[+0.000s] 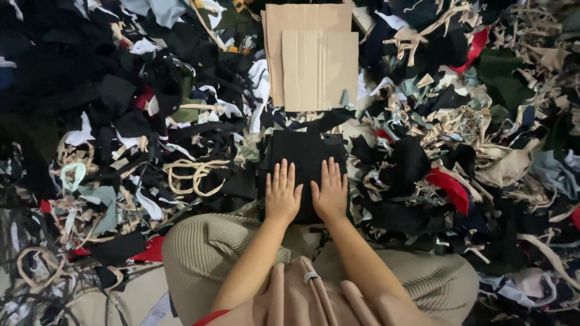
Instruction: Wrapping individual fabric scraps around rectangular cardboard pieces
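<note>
Black folded cloth [305, 158] pressed flat under left hand [282, 194] and right hand [330, 192], fingers spread open. Just beyond cloth, brown cardboard sheets [319, 69]; around cloth, heaped fabric scraps [181, 139].

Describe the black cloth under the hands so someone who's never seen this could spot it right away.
Start at the two tan cardboard sheets lying at the top centre of the scrap heap. Directly below them sits the black cloth stack, with the left hand and right hand pressed flat on it. Unlike the tangled scraps around it, it is a neat, squared pile.
</note>
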